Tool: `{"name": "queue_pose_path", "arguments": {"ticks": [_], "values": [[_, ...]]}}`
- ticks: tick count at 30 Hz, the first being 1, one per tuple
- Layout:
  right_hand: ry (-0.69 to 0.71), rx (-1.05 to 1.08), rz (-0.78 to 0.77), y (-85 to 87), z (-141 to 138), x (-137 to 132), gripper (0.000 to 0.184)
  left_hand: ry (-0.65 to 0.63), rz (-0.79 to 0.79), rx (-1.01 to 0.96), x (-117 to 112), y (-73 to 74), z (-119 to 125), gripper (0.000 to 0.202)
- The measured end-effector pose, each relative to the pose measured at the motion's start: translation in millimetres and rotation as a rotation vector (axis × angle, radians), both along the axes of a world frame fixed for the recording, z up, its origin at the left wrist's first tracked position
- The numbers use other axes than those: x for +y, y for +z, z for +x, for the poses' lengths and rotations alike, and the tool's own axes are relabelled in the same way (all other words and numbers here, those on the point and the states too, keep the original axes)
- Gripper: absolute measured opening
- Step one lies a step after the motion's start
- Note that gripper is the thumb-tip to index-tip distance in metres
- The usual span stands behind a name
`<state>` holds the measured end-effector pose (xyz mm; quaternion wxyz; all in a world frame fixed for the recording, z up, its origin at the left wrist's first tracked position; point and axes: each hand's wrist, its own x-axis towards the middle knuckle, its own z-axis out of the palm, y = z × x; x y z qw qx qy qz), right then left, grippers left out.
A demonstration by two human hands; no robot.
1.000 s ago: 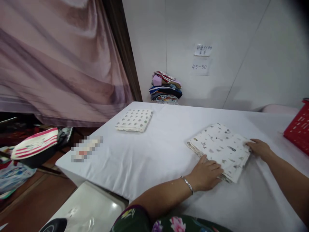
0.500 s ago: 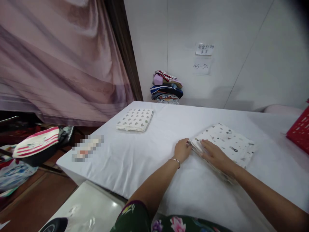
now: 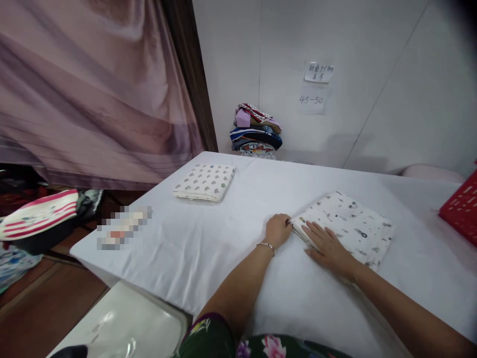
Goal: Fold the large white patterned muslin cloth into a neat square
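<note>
On the white-covered table lies a folded white cloth [image 3: 357, 226] with a small dark print, turned at an angle to the table edge. My left hand [image 3: 278, 229] has its fingers closed on the cloth's left corner. Flat over the near left part of the cloth rests my right hand [image 3: 330, 251], its fingers stretched out and slightly spread. A second folded cloth [image 3: 204, 182], white with grey motifs, lies apart at the table's far left.
The table [image 3: 246, 199] stands by a wall with a stack of folded fabrics [image 3: 256, 130] beyond it. A red basket [image 3: 462, 209] is at the right edge. A blurred-out item [image 3: 124, 227] lies at the left, above a pale stool [image 3: 126, 318]. A pink curtain [image 3: 93, 89] hangs at left.
My right hand has shifted slightly left and toward me over the cloth, and its fingers are more spread. My left hand keeps its place at the corner. The camera view has shifted slightly.
</note>
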<state>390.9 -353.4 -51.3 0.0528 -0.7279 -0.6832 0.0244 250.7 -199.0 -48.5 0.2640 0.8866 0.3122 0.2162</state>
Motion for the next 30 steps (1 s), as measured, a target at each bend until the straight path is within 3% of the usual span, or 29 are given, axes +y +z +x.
{"name": "queue_pose_path", "arguments": {"ticks": [7, 11, 20, 30], "values": [[0.011, -0.029, -0.004, 1.5, -0.9, 0.0, 0.063, -0.058, -0.166, -0.139, 4.0, -8.4, -6.7, 0.035], [0.014, -0.058, 0.033, -0.4, -1.8, -0.1, 0.063, -0.091, -0.246, -0.218, 6.7, -12.1, -9.4, 0.033], [0.011, -0.082, 0.056, -5.6, 0.4, 0.2, 0.064, -0.182, -0.142, -0.217, 8.3, -11.5, -6.7, 0.031], [-0.013, -0.029, 0.028, -3.2, -1.9, 2.2, 0.064, -0.126, -0.085, -0.195, 10.3, -15.4, -5.1, 0.029]]}}
